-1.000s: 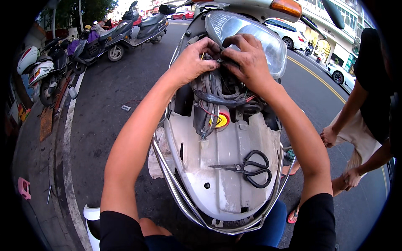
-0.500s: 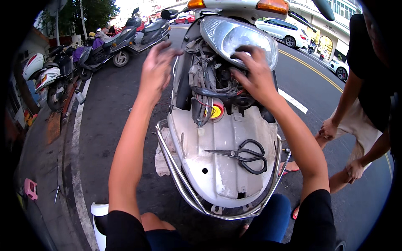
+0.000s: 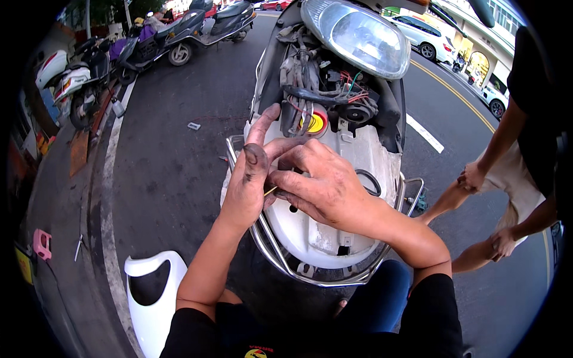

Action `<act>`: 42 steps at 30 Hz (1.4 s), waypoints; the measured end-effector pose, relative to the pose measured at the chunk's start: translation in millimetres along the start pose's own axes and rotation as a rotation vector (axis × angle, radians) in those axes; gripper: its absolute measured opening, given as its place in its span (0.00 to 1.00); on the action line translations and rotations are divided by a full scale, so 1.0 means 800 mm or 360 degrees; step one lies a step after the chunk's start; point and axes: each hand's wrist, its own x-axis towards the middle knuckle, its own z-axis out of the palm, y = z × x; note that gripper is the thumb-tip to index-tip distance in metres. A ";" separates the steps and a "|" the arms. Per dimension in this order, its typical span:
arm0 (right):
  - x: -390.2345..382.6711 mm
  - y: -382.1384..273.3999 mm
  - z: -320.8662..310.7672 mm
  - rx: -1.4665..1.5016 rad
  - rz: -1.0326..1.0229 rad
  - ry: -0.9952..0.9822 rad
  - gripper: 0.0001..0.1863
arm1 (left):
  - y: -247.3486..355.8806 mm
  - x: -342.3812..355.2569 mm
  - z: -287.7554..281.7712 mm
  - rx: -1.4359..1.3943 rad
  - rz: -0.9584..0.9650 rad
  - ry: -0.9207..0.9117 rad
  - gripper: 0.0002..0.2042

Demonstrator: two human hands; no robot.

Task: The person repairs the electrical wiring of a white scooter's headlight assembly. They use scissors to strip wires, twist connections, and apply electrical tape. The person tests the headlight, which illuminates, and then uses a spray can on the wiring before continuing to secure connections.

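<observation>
My left hand (image 3: 250, 173) is raised palm inward over the scooter's front, thumb and forefinger stretched apart. My right hand (image 3: 325, 182) is closed against its palm. A thin yellow strip (image 3: 270, 191) shows between the right fingertips and the left palm; its kind is too small to make out. Below both hands lies the dirty white inner panel (image 3: 319, 238) of the scooter. Scissors (image 3: 371, 182) with black handles lie on it, mostly hidden behind my right hand. Above them are bundled wires (image 3: 301, 74), a round yellow-and-red part (image 3: 314, 123) and the headlight (image 3: 364, 39).
A chrome tube bar (image 3: 274, 253) curves round the panel. A white body cover (image 3: 156, 304) stands at lower left, with a pink stool-like piece (image 3: 42, 244) farther left. Parked scooters (image 3: 179, 45) line the far left. At right a person (image 3: 507, 155) leans, hands on knees.
Both hands have come down from the wiring and headlight and met over the panel. The view has tilted lower, bringing the white body cover more into sight. The yellow strip now shows.
</observation>
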 end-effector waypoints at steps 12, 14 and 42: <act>0.002 -0.012 -0.009 0.0276 0.0550 0.0177 0.06 | -0.002 0.001 -0.048 -0.0344 -0.0185 0.0191 0.17; 0.000 -0.010 -0.002 0.0291 0.0601 0.0178 0.06 | 0.002 -0.001 -0.049 -0.0217 -0.0143 0.0233 0.16; -0.039 0.011 -0.014 0.0761 0.1043 0.0611 0.06 | 0.001 -0.005 -0.041 0.1035 0.0191 0.0113 0.07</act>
